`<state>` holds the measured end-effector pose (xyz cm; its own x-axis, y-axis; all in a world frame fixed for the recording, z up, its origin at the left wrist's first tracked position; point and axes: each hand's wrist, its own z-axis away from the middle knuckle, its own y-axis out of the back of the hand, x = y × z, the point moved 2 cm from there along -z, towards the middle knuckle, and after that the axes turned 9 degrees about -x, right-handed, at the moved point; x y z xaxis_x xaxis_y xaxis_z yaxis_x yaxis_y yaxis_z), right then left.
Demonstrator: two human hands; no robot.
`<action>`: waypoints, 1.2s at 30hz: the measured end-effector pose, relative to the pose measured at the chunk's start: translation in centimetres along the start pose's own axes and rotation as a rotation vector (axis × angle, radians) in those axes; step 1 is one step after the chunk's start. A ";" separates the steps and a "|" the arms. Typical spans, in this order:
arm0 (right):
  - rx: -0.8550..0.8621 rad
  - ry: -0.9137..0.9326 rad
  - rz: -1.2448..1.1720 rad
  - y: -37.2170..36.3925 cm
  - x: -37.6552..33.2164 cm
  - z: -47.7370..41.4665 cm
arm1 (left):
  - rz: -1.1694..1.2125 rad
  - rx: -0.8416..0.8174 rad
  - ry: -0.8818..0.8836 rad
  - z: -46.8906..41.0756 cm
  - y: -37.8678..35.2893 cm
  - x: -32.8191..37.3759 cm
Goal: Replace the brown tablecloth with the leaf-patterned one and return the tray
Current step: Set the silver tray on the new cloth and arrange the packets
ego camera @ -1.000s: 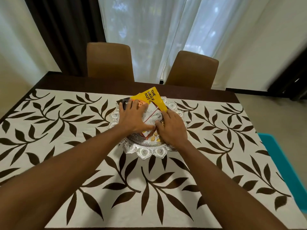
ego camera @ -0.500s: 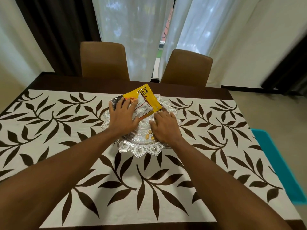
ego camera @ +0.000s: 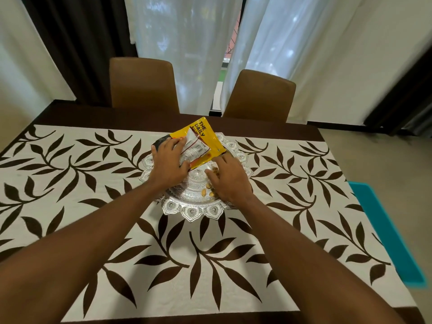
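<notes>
Two hands meet over the silver tray point(ego camera: 201, 210), which sits on the leaf-patterned tablecloth point(ego camera: 163, 265) toward the table's far edge, about midway between its sides. The left hand point(ego camera: 169, 163) grips a yellow packet point(ego camera: 207, 136), fingers curled over its face and thumb at its lower edge, the packet tilted up above the tray's far half. The right hand point(ego camera: 230, 181) hovers over the tray's right side, fingers loosely spread above loose nuts point(ego camera: 204, 191); whether the fingertips pinch one, I cannot tell. The cloth lies flat, leaving dark table point(ego camera: 140, 116) showing along the far and near edges. Broad stretches of cloth spread left, right and nearside of the tray. A chair point(ego camera: 142, 83) and a second chair point(ego camera: 259, 97) stand against the far edge; a teal object point(ego camera: 385, 230) lies beyond the right edge.
</notes>
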<state>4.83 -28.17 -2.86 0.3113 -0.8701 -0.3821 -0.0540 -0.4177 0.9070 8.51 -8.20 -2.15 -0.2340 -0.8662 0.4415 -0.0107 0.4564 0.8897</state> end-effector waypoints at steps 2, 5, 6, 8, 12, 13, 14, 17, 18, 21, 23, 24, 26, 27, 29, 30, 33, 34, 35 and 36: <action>-0.082 0.006 0.089 -0.1 -0.1 -0.2 | 0.078 0.058 0.001 0.1 0.2 -0.2; -0.146 0.034 0.126 -0.2 -0.3 -0.4 | 0.180 0.142 0.021 0.2 0.4 -0.6; -0.145 0.046 0.092 -0.3 -0.2 -0.4 | 0.206 0.163 0.035 0.2 0.4 -0.7; -0.135 0.080 0.038 -0.3 -0.2 -0.2 | 0.244 0.185 0.059 0.2 0.2 -0.9; -0.079 0.106 -0.041 -0.5 -0.1 -0.1 | 0.294 0.247 0.086 0.3 0.3 -1.0; -0.067 0.106 -0.054 -0.6 0.0 -0.1 | 0.297 0.258 0.099 0.3 0.4 -1.0; -0.078 0.104 -0.040 -0.6 0.0 -0.1 | 0.301 0.264 0.116 0.3 0.4 -1.0; -0.190 0.095 0.096 -0.8 0.1 -0.6 | 0.261 0.212 0.166 0.0 0.4 -0.8; -0.216 0.099 0.132 -0.8 0.1 -0.9 | 0.217 0.160 0.188 -0.4 0.4 -0.8; -0.271 0.102 0.170 -0.7 0.3 -1.3 | 0.024 -0.059 0.321 -2.0 1.3 -1.2; -0.278 0.100 0.167 -0.8 0.4 -1.2 | -0.119 -0.210 0.357 -3.5 2.6 -1.4; -0.278 0.105 0.169 -0.8 0.4 -1.3 | -0.181 -0.265 0.357 -4.3 3.2 -1.4; -0.284 0.100 0.170 -0.9 0.5 -1.3 | -0.297 -0.313 0.342 -5.7 4.2 -1.0; -0.291 0.093 0.172 -0.9 0.5 -1.4 | -0.352 -0.305 0.324 -6.2 4.5 -0.6; -0.303 0.083 0.172 -0.9 0.5 -1.5 | -0.396 -0.273 0.296 -6.8 4.8 0.0; -0.305 0.077 0.168 -0.8 0.6 -1.5 | -0.364 -0.267 0.308 -6.7 4.9 0.1; -0.315 0.076 0.161 -0.8 0.6 -1.4 | -0.087 -0.288 0.410 -5.7 5.2 -0.6; -0.317 0.077 0.160 -0.8 0.5 -1.4 | 0.037 -0.269 0.425 -5.2 5.5 -1.1; -0.320 0.076 0.158 -0.8 0.5 -1.4 | 0.176 -0.235 0.428 -4.9 5.9 -1.8; -0.321 0.075 0.156 -0.8 0.5 -1.4 | 0.319 -0.192 0.427 -4.5 6.4 -2.3</action>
<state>6.31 -27.91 -3.52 0.3926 -0.8901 -0.2316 0.1910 -0.1675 0.9672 13.39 -4.18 3.06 0.2177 -0.7150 0.6644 0.1825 0.6985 0.6919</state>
